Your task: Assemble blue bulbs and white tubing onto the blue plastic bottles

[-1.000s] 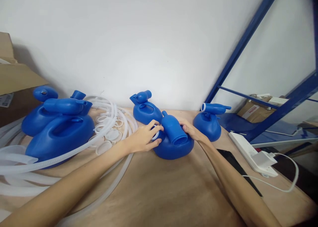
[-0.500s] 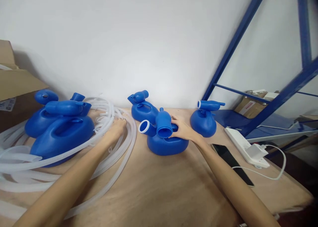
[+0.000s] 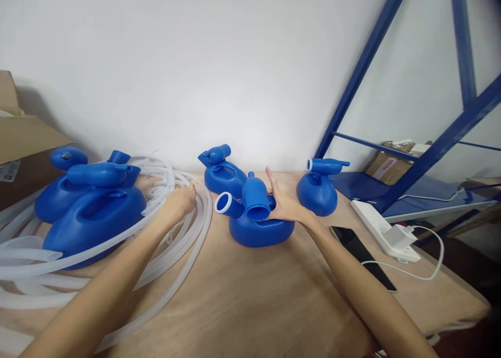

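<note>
The blue jug [image 3: 258, 227] mid-table [image 3: 274, 306] is steadied by the right hand [image 3: 284, 204], fingers open and flat against it, while left of it the coiled tubing [image 3: 188, 227] is touched by the left hand [image 3: 178, 201], grip hidden, can't tell.

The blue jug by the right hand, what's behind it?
Behind the blue jug sits another blue jug near the white wall. The right hand hides part of the front jug's far side.
</note>
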The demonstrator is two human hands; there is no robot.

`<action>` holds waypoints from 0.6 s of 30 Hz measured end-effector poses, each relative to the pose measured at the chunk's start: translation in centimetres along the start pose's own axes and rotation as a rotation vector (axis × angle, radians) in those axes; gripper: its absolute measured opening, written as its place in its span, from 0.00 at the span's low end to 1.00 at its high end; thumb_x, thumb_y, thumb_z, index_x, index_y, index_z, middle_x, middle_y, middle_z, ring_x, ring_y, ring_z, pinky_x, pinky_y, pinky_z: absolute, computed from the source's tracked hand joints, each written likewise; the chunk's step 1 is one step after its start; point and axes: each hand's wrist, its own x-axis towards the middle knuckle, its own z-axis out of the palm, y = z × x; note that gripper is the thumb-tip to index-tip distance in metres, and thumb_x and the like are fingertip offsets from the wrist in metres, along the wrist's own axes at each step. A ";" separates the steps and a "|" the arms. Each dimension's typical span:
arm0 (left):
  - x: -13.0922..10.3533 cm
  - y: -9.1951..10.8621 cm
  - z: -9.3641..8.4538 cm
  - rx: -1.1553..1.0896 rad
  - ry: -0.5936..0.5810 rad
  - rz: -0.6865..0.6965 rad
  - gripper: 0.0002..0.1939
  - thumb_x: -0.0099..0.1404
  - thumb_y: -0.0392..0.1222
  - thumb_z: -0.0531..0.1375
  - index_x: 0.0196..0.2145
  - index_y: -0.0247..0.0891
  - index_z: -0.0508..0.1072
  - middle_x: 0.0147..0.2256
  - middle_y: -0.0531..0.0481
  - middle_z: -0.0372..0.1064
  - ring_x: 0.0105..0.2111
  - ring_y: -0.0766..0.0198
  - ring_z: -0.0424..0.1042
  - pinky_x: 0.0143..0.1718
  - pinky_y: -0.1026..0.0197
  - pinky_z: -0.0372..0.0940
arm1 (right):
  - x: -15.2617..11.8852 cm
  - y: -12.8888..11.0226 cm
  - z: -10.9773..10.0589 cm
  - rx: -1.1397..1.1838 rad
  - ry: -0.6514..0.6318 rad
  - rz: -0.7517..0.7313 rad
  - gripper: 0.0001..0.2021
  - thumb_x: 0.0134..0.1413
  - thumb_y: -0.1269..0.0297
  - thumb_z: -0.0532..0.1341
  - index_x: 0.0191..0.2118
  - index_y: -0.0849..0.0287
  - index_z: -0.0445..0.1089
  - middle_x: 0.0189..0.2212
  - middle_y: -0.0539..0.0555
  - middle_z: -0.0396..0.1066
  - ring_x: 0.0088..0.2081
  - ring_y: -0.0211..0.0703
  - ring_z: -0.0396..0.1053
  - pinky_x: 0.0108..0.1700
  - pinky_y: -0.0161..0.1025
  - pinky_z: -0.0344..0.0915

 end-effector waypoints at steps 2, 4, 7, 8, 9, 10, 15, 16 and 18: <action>-0.4 0.3 -1.7 -0.038 0.034 0.018 0.22 0.66 0.31 0.50 0.54 0.24 0.74 0.49 0.21 0.76 0.51 0.35 0.78 0.50 0.42 0.70 | 0.2 -0.1 -0.1 -0.039 -0.020 -0.066 0.69 0.41 0.46 0.78 0.78 0.47 0.31 0.73 0.67 0.55 0.68 0.68 0.64 0.66 0.64 0.64; -1.1 0.8 -3.8 -0.084 0.081 0.054 0.23 0.69 0.32 0.48 0.56 0.28 0.73 0.51 0.27 0.76 0.51 0.40 0.78 0.51 0.46 0.70 | 0.4 -0.2 -0.1 -0.057 -0.026 -0.130 0.71 0.35 0.46 0.80 0.78 0.45 0.36 0.77 0.64 0.45 0.72 0.70 0.56 0.68 0.63 0.63; -3.4 2.3 -7.2 -0.279 0.124 0.134 0.23 0.77 0.42 0.42 0.61 0.38 0.69 0.50 0.40 0.78 0.39 0.54 0.80 0.40 0.56 0.73 | 0.5 -0.3 0.0 -0.084 -0.009 -0.169 0.75 0.26 0.45 0.82 0.78 0.44 0.38 0.77 0.62 0.46 0.74 0.70 0.52 0.70 0.64 0.59; -4.3 3.0 -8.1 -0.428 0.111 0.181 0.23 0.78 0.49 0.44 0.59 0.41 0.71 0.46 0.44 0.78 0.31 0.57 0.79 0.32 0.58 0.72 | 0.5 -0.3 0.1 -0.097 0.002 -0.172 0.74 0.26 0.44 0.82 0.78 0.43 0.39 0.76 0.62 0.47 0.74 0.70 0.53 0.71 0.64 0.59; -5.3 3.7 -8.8 -0.554 0.088 0.250 0.22 0.77 0.54 0.47 0.56 0.42 0.73 0.42 0.47 0.78 0.27 0.60 0.76 0.27 0.59 0.70 | 0.5 -0.4 0.2 -0.111 0.014 -0.173 0.74 0.27 0.43 0.82 0.77 0.43 0.40 0.76 0.61 0.49 0.73 0.69 0.53 0.71 0.64 0.58; -6.1 4.5 -9.3 -0.639 0.076 0.350 0.21 0.76 0.56 0.50 0.50 0.41 0.75 0.38 0.49 0.77 0.25 0.62 0.74 0.26 0.60 0.69 | 0.5 -0.5 0.4 -0.128 0.029 -0.170 0.73 0.28 0.41 0.81 0.77 0.44 0.40 0.75 0.62 0.50 0.73 0.69 0.54 0.71 0.64 0.58; -7.4 7.9 -7.2 -0.556 0.402 0.818 0.16 0.78 0.49 0.51 0.40 0.39 0.75 0.41 0.46 0.72 0.39 0.60 0.73 0.41 0.58 0.71 | 0.7 -1.4 1.1 -0.221 0.070 -0.128 0.73 0.28 0.36 0.79 0.77 0.49 0.41 0.70 0.67 0.61 0.67 0.74 0.65 0.64 0.66 0.66; -7.1 8.3 -6.3 -0.500 0.486 0.842 0.17 0.79 0.48 0.50 0.41 0.38 0.74 0.44 0.44 0.71 0.42 0.58 0.72 0.43 0.56 0.71 | 0.8 -1.6 1.3 -0.233 0.070 -0.110 0.73 0.28 0.36 0.79 0.77 0.50 0.41 0.67 0.67 0.65 0.64 0.75 0.68 0.61 0.66 0.68; -6.4 8.9 -4.6 -0.395 0.596 0.854 0.17 0.80 0.46 0.48 0.44 0.37 0.74 0.50 0.38 0.70 0.48 0.53 0.70 0.48 0.51 0.71 | 0.9 -1.9 1.5 -0.247 0.073 -0.078 0.73 0.28 0.35 0.79 0.77 0.52 0.41 0.62 0.67 0.71 0.58 0.76 0.73 0.57 0.67 0.70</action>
